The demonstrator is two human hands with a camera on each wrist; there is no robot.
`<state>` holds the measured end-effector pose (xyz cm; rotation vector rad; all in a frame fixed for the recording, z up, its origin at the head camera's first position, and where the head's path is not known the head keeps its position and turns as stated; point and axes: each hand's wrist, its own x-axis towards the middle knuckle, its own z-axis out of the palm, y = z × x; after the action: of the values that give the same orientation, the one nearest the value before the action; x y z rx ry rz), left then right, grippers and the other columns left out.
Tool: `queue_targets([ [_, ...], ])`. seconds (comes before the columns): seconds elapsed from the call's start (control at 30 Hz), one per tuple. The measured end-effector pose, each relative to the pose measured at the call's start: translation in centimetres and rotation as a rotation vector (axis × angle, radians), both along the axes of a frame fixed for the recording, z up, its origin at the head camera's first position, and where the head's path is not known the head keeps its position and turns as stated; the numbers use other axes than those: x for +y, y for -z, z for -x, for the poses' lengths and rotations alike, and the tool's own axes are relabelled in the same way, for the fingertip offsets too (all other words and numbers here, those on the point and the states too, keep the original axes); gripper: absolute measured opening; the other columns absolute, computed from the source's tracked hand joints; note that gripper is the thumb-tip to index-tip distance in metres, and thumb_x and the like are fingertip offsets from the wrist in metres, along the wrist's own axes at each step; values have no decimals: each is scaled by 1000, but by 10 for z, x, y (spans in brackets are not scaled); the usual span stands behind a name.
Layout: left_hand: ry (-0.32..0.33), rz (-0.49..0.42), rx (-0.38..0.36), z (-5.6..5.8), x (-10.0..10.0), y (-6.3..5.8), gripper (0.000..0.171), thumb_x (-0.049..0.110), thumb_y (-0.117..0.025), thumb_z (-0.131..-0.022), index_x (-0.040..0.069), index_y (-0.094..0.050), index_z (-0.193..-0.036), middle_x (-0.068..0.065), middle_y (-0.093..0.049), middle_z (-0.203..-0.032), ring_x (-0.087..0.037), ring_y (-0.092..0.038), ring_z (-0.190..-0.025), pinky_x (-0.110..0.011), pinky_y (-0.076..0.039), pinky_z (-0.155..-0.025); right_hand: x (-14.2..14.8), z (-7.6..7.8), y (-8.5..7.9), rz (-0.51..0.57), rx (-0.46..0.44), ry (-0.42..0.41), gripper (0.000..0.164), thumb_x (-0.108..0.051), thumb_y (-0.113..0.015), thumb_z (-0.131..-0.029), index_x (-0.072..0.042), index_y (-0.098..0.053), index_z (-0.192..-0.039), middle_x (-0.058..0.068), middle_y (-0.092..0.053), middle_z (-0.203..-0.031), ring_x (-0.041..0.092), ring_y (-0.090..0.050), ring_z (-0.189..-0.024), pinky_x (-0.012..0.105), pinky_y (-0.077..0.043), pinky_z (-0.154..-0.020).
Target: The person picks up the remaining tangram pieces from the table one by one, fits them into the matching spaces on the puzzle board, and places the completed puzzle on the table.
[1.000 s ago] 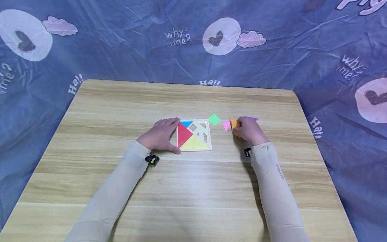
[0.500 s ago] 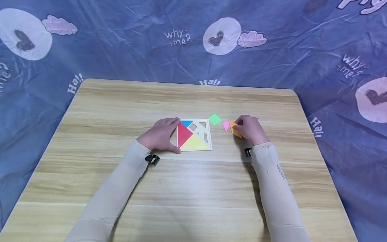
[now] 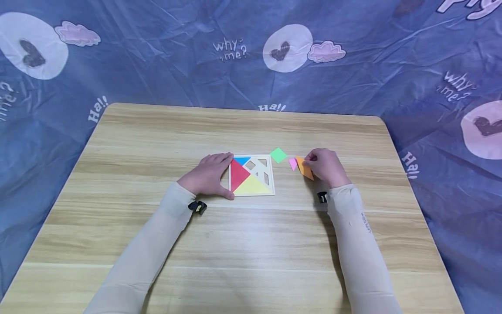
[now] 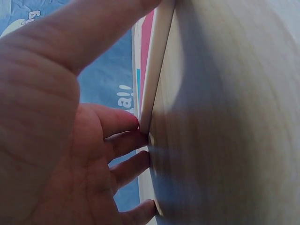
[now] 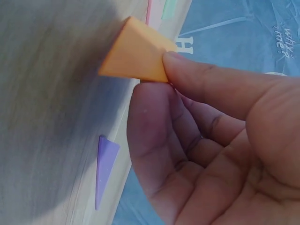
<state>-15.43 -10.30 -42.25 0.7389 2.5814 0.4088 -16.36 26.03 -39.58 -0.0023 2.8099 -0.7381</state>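
Observation:
My right hand (image 3: 326, 165) pinches an orange four-sided tangram piece (image 3: 304, 168) between thumb and forefinger. The right wrist view shows this orange piece (image 5: 138, 51) tilted, its far part poking out past the fingertips. At the left edge of the cream tangram board (image 3: 259, 168), my left hand (image 3: 209, 175) is spread, thumb at the near corner and fingers at the far one. Its fingertips touch the board's edge (image 4: 157, 70) in the left wrist view. A red triangle (image 3: 238, 175), a yellow triangle (image 3: 252, 186) and a blue piece (image 3: 241, 160) lie in the board, beside several cut-out shapes.
A green square (image 3: 279, 155) lies by the board's far right corner, and a pink triangle (image 3: 292, 163) sits between it and the orange piece. Beyond my right hand lies a purple triangle (image 5: 106, 168). Blue printed cloth (image 3: 176, 65) hangs behind the wooden table (image 3: 235, 244).
The orange piece has turned and shifted slightly left, and now partly covers the pink triangle. My right hand has come to hide the purple triangle from the head view. The left hand stays put.

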Motion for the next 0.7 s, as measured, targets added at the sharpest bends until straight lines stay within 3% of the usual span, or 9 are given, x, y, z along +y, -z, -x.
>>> queue_targets([
  [0.43,-6,-1,1,-3,2,1,129,69,-82,-74,7,-15,-166,-10,-18,-172,-31,-17,-157,-51,-11,-128,3,-1,0,18,43,24,15,-14,-68,-100,0,-74,-98,14,-69,-88,23,-58,-69,34,-47,-64],
  [0.7,-19,-8,-2,-6,3,0,129,67,-83,-74,7,-16,-166,-10,-18,-172,-31,-17,-157,-51,-12,-128,3,-2,-1,29,52,26,15,-13,-67,-100,0,-74,-101,14,-70,-91,24,-59,-71,34,-48,-66],
])
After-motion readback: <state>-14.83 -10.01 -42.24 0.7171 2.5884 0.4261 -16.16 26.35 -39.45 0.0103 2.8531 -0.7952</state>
